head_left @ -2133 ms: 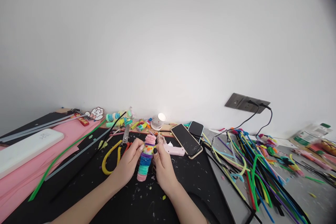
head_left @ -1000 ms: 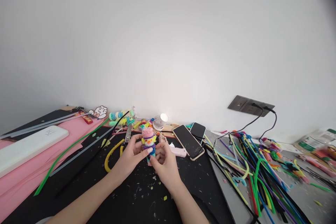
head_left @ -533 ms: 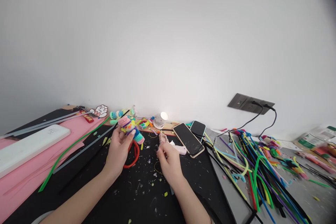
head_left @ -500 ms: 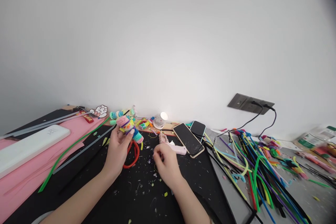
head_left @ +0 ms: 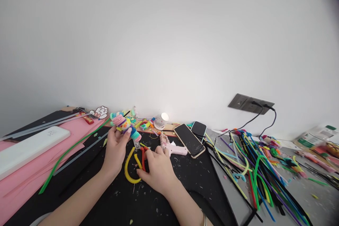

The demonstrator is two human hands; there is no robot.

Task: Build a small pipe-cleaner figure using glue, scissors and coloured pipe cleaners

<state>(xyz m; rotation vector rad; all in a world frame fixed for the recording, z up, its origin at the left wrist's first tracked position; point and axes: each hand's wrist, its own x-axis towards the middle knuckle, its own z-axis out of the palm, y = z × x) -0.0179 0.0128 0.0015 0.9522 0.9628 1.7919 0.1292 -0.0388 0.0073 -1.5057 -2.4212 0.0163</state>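
My left hand [head_left: 115, 147] is closed on a small figure wound from coloured pipe cleaners [head_left: 126, 127], pink at the top, and holds it tilted above the black mat [head_left: 87, 187]. My right hand [head_left: 156, 168] rests low on the mat with its fingers curled round the red and yellow handles of a pair of pliers [head_left: 135, 164]. The pliers' metal jaws point toward the figure. A pink glue gun [head_left: 172, 146] lies just beyond my right hand.
Two phones [head_left: 191, 136] lie behind the glue gun. A big heap of coloured pipe cleaners [head_left: 258, 169] covers the grey board on the right. Pink paper [head_left: 26, 176], a white case [head_left: 28, 146] and long rods lie on the left. A wall socket [head_left: 249, 103] has cables plugged in.
My right hand let go of the figure, dropped to the mat and took the pliers. My left hand carried the figure up and to the left.
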